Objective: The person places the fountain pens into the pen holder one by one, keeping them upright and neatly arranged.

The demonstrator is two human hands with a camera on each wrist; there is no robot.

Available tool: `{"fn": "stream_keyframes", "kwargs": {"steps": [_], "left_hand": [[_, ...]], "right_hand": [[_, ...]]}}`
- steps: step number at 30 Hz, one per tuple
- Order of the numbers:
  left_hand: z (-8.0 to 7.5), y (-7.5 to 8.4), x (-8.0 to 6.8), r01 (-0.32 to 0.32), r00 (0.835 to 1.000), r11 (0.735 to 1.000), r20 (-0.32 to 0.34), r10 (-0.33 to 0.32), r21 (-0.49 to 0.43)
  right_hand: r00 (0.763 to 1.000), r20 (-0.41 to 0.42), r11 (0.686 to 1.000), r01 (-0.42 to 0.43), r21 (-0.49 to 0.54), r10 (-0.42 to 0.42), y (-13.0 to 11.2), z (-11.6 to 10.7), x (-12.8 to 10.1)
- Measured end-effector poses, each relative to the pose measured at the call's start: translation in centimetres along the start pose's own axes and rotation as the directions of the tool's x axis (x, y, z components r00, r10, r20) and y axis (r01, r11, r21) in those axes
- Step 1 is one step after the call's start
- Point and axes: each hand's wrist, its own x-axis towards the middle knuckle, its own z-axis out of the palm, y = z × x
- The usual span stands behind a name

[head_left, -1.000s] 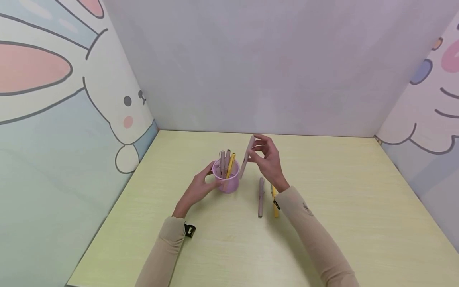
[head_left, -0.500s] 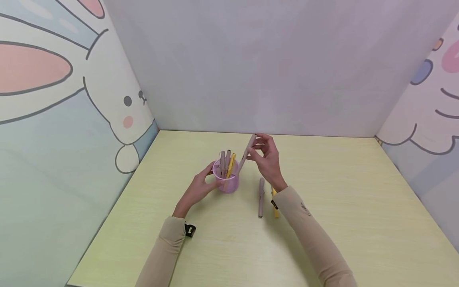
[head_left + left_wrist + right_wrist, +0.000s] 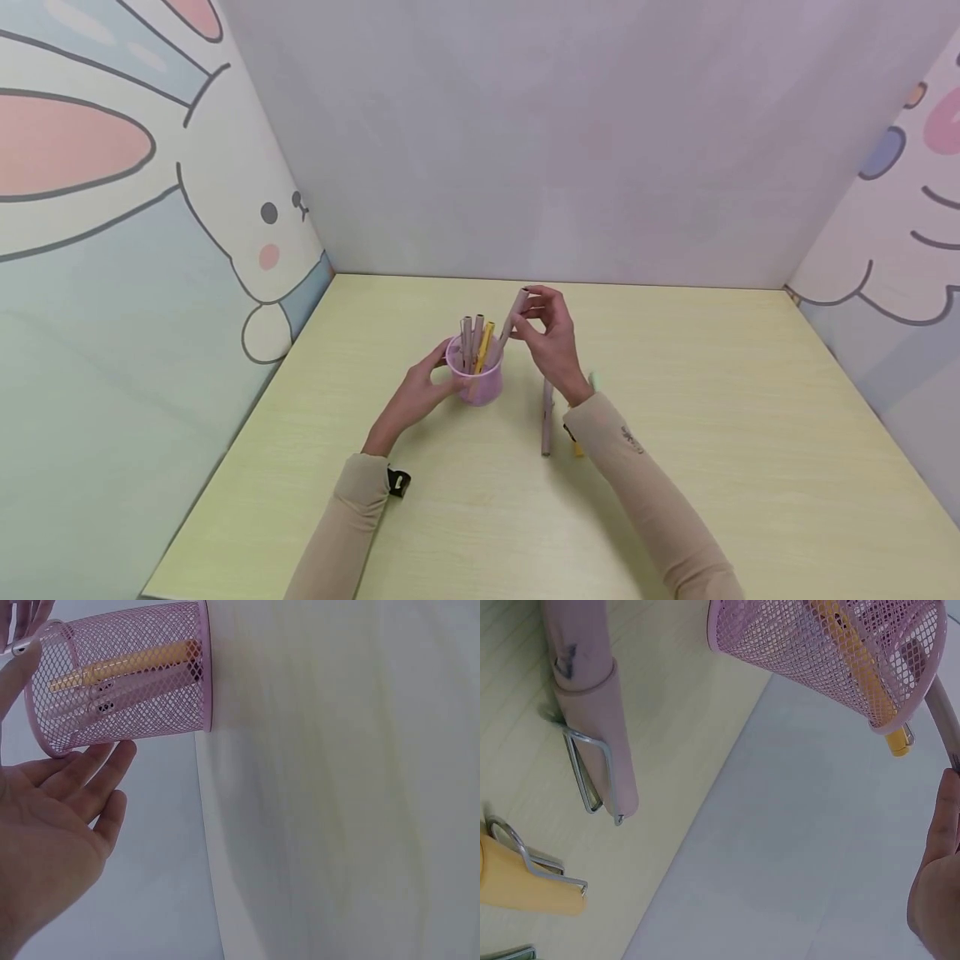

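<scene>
My left hand (image 3: 420, 392) holds a pink mesh pen holder (image 3: 483, 388), thumb on one side and fingers on the other. Inside it stand a yellow pen (image 3: 485, 343) and two greyish-mauve pens (image 3: 467, 337). Another greyish-mauve pen (image 3: 514, 315) is pinched near its upper end by my right hand (image 3: 553, 340). That pen slants, its lower end inside the holder's rim at the right. In the left wrist view the mesh wall (image 3: 135, 671) shows the pens leaning within.
On the pale wooden table (image 3: 465, 517) lie a mauve pen (image 3: 547, 425), a yellow pen (image 3: 529, 881) and a light green pen (image 3: 594, 381), partly hidden under the right forearm. A grey wall (image 3: 555, 150) rises behind, with cartoon-printed panels (image 3: 225, 208) at both sides.
The pen in my right hand has moved left and down, from beside the holder to inside its rim. The green pen has come into view. My left hand stays on the holder.
</scene>
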Motion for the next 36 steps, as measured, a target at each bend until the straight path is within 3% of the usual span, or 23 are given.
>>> {"fn": "stream_keyframes", "kwargs": {"steps": [9, 17, 36], "left_hand": [[0.0, 0.1, -0.1, 0.008, 1.000, 1.000, 0.002, -0.008, 0.001], [0.0, 0.1, -0.1, -0.001, 1.000, 1.000, -0.002, 0.001, 0.008], [0.0, 0.3, 0.0, 0.029, 1.000, 0.999, 0.006, -0.030, 0.018]], "right_hand": [[0.998, 0.048, 0.997, -0.047, -0.055, 0.049, 0.7, 0.0, -0.4], [0.997, 0.041, 0.997, -0.060, -0.049, 0.062, 0.7, -0.1, -0.7], [0.998, -0.009, 0.996, -0.060, -0.072, 0.060, 0.3, -3.1, -1.0]]}}
